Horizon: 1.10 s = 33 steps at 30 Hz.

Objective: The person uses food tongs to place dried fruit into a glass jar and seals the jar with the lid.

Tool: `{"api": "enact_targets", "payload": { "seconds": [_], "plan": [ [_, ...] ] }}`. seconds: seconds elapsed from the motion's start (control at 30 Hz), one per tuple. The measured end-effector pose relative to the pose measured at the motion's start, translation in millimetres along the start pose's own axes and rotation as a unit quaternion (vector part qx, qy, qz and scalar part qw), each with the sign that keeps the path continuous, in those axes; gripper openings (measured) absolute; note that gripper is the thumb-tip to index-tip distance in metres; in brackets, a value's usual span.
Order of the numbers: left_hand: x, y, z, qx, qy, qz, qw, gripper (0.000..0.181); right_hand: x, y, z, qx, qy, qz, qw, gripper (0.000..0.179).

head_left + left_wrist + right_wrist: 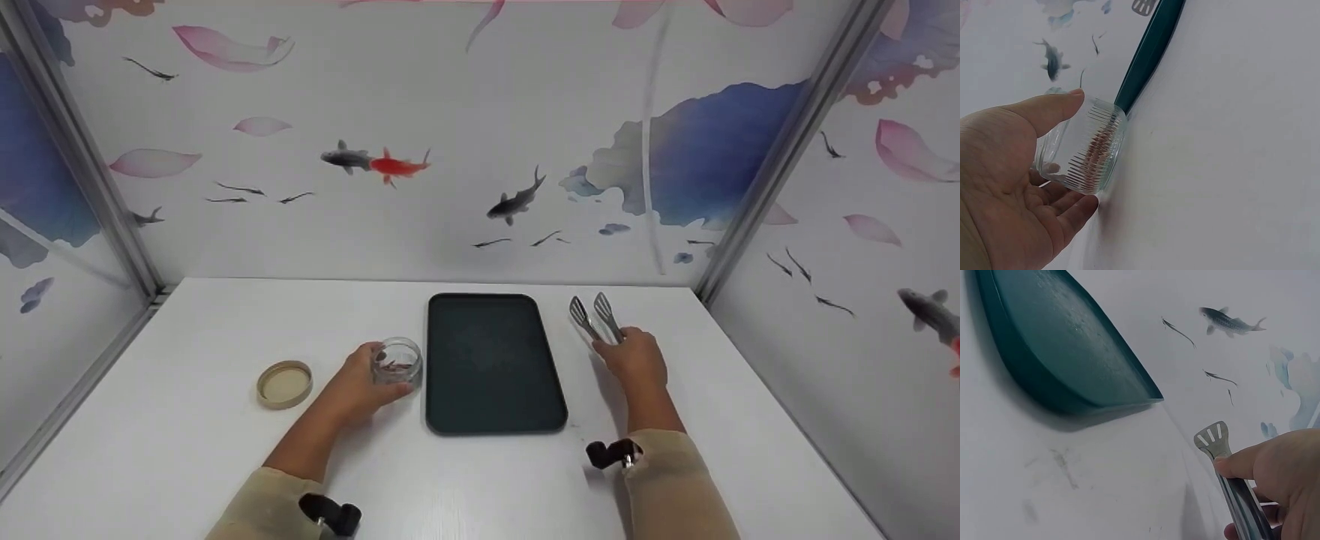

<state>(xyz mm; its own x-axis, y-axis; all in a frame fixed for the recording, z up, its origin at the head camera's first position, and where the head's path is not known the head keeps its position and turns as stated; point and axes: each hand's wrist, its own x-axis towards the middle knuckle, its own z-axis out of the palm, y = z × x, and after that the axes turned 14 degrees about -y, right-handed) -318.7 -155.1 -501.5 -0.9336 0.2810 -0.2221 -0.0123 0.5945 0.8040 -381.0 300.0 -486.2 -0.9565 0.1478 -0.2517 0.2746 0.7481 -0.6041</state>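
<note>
My left hand (365,390) grips a small clear glass jar (398,363) from its left side, thumb and fingers round the ribbed wall. Reddish-brown bits (1096,152) lie at the jar's bottom. The jar stands close beside the left edge of a dark green tray (491,367). On the tray's other side, my right hand (636,361) holds metal tongs (609,319) with slotted ends, their two arms spread apart and pointing toward the back wall. In the right wrist view, the thumb presses along one arm of the tongs (1235,495).
A round tan lid (284,385) lies on the white table (450,480) left of the left hand. Printed panels with fish and petals (450,90) enclose the table at the back and sides. Grey metal posts (795,142) stand at the back corners.
</note>
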Motion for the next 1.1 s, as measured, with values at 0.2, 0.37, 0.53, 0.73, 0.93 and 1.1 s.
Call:
{"api": "enact_targets", "payload": {
  "seconds": [0.2, 0.37, 0.53, 0.73, 0.93, 1.1],
  "plan": [
    [0.7, 0.7, 0.6, -0.004, 0.000, 0.010, 0.9999, 0.098, 0.3, 4.6, 2.3, -0.002, 0.005, 0.006, 1.0000, 0.069],
    [0.5, 0.9, 1.1, -0.007, 0.000, 0.006, 1.0000, 0.099, 1.0, 8.4, 6.0, -0.003, 0.010, 0.021, 0.9997, 0.067],
    [0.0, 1.2, 0.5, -0.003, 0.001, 0.010, 0.9999, 0.100, 0.9, 10.0, 8.7, 0.002, 0.006, 0.026, 0.9997, 0.070],
    [-0.3, 0.6, 0.3, -0.001, 0.001, 0.013, 0.9999, 0.100, -1.0, 8.6, 12.1, -0.006, 0.017, 0.033, 0.9993, 0.071],
    [-0.1, -0.3, 0.0, -0.007, -0.001, 0.013, 0.9999, 0.101, -1.4, 2.1, 11.9, -0.029, 0.033, 0.046, 0.9980, 0.081],
    [-2.2, 1.6, -0.1, 0.004, -0.003, 0.005, 1.0000, 0.103, -0.1, -11.2, 9.3, -0.042, 0.066, 0.030, 0.9965, 0.089]
  ]
}}
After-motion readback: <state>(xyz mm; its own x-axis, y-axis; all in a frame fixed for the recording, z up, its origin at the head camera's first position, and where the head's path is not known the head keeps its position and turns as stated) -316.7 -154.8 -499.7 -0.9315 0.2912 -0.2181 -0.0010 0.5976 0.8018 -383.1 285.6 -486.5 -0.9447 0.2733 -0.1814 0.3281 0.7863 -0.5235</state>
